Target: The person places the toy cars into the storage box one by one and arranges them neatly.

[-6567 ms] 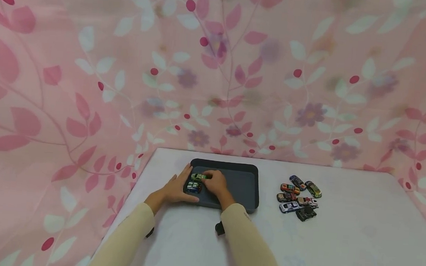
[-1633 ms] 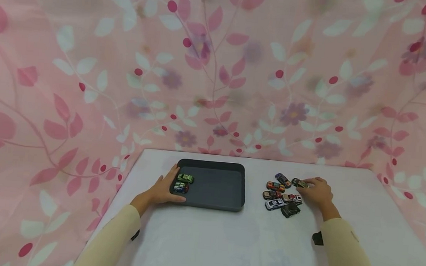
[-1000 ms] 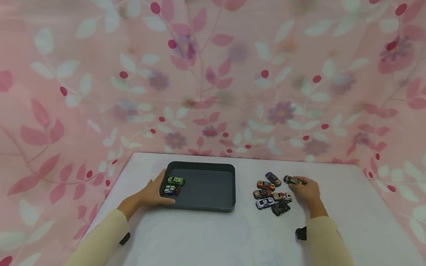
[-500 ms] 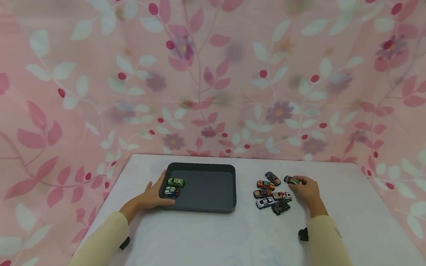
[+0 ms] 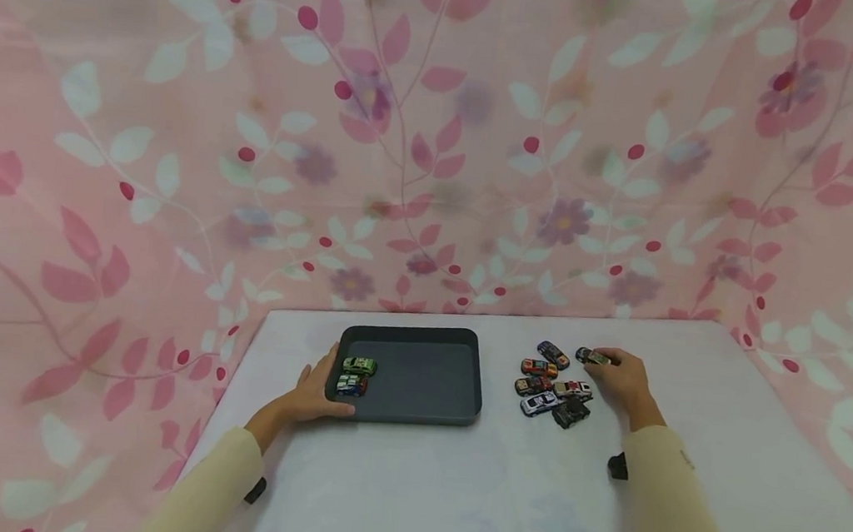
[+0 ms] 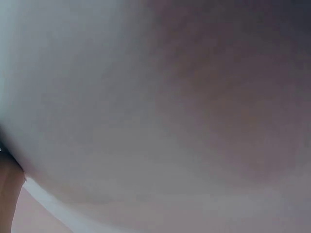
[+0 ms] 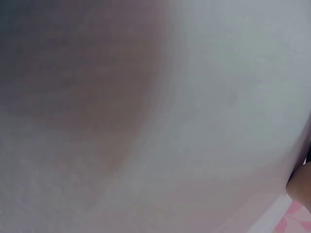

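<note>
In the head view, my left hand (image 5: 309, 396) lies along the left side of a dark grey tray (image 5: 422, 417), fingers straight at its side and thumb at its front edge. Two toy cars sit in the tray's left end: a green toy car (image 5: 359, 366) and, nearer me, a blue and white toy car (image 5: 352, 385). Over on the right, my right hand (image 5: 624, 377) pinches a dark green patterned toy car (image 5: 594, 357), its rear part covered by the fingers. Both wrist views show mostly blurred white surface, with a bit of hand at the edge.
Left of the right hand lies a cluster of several toy cars, among them an orange toy car (image 5: 540, 368), a white toy car (image 5: 539, 403) and a black toy car (image 5: 571, 412). The white table (image 5: 439, 492) ends at a pink floral cloth (image 5: 434, 175) behind.
Since the oldest frame, my right hand has left the green car in the tray, moved right and taken hold of the dark green patterned one, turning it slightly. My left hand has stayed at the tray.
</note>
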The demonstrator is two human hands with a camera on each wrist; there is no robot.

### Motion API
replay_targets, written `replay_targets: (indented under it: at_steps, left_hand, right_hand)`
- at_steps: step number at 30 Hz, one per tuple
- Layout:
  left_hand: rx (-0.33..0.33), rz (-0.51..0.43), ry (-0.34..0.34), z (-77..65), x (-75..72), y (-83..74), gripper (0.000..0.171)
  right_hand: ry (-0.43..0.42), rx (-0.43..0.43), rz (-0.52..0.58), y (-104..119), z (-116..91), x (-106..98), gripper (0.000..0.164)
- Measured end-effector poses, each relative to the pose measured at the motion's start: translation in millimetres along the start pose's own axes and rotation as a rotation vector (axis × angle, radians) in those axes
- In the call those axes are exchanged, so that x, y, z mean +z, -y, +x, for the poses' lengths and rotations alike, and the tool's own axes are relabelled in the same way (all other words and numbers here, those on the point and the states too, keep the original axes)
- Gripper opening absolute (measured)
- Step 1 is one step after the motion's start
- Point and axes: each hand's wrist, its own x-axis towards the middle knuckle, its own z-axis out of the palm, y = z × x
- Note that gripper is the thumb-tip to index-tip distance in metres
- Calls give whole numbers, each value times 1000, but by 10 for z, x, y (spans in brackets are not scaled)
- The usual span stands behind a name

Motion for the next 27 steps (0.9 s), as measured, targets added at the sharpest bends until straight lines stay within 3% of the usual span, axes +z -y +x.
replay_targets:
  at_steps: [6, 13, 20, 27]
  left_hand:
    - [-8, 6, 23, -24, 152, -13, 129]
    - [-31, 24, 41, 102, 36, -119, 132]
    - [-30, 37, -4, 40, -34, -67, 131]
    - [4, 8, -44, -12, 40, 8, 130]
  right_hand:
    - [43, 51, -40, -85, -88, -129, 57]
    - [15, 61, 37, 222, -52, -296, 63]
    - [63, -139, 49, 814, 50, -21, 52]
    - [109, -204, 87, 1336, -35, 365, 49]
